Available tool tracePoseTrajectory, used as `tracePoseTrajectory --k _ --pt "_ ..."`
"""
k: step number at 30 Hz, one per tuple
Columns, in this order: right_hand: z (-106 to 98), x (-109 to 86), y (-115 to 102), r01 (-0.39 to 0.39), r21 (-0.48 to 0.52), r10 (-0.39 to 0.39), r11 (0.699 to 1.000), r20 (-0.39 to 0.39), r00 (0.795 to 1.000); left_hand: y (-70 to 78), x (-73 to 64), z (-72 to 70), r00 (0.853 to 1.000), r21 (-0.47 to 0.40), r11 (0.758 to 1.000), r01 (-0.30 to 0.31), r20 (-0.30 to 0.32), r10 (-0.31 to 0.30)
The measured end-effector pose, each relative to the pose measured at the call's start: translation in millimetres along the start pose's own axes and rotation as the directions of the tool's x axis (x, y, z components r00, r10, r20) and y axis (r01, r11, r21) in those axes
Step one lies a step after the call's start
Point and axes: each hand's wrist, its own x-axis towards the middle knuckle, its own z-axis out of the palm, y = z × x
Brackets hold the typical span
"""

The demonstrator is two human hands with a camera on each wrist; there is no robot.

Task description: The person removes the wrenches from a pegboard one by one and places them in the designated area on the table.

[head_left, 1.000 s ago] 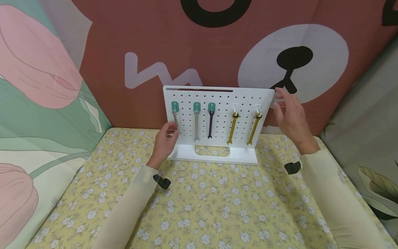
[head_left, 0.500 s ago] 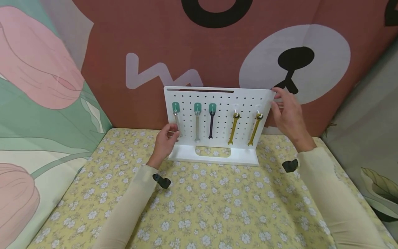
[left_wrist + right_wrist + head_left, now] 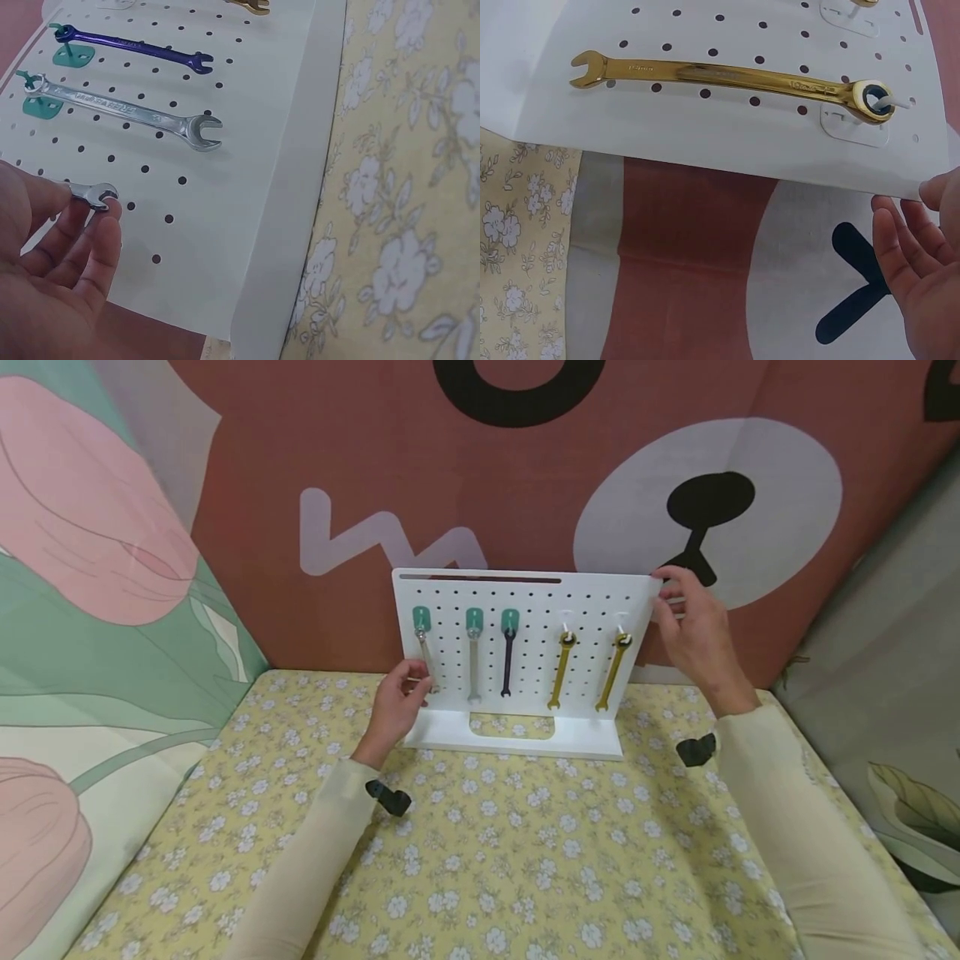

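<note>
A white pegboard [image 3: 536, 681] stands upright on its base, with several wrenches hanging on its hooks. At the left end, my left hand [image 3: 397, 706] pinches the lower part of a small silver wrench [image 3: 91, 195] between thumb and fingers; its ring end is still on a green hook [image 3: 422, 618]. My right hand [image 3: 697, 631] holds the board's right edge near the top corner, thumb in front and fingers at the edge. Beside the small one hang a larger silver wrench [image 3: 127, 110] and a dark purple wrench [image 3: 135, 49]. A gold wrench [image 3: 727, 76] hangs nearest my right hand.
Another gold wrench [image 3: 561, 672] hangs on a clear hook left of the first. A yellow floral cloth [image 3: 480, 852] covers the table. Behind the board rises a printed backdrop [image 3: 525, 485], and patterned fabric [image 3: 112, 610] stands at the left side.
My right hand has moved slightly left onto the board's edge. The left hand has sunk a little on the small silver wrench, which now hangs a bit lower. The other wrenches have stayed put.
</note>
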Motion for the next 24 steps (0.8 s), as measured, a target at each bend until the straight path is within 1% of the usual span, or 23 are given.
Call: tracePoseTrajectory --k 6,14,19,24 --pt "1.3 1.4 0.9 -0.016 -0.003 0.016 1.0 0.015 1.0 -1.0 -2.5 -3.3 1.0 -0.011 1.0 -0.002 0.015 0.002" --pt "3.8 2.1 0.1 -0.051 -0.01 0.051 0.999 0.026 0.998 0.4 -5.9 -5.3 1.0 -0.013 1.0 -0.018 0.017 0.018" --pt "4.1 2.4 -0.6 -0.06 -0.006 0.06 0.998 0.021 0.998 1.5 -4.4 -5.0 1.0 0.006 1.0 -0.028 0.012 0.028" --pt "4.4 2.4 -0.5 -0.089 0.005 0.089 0.996 0.031 0.996 3.9 -4.2 -4.7 0.999 -0.015 0.999 -0.032 0.016 0.032"
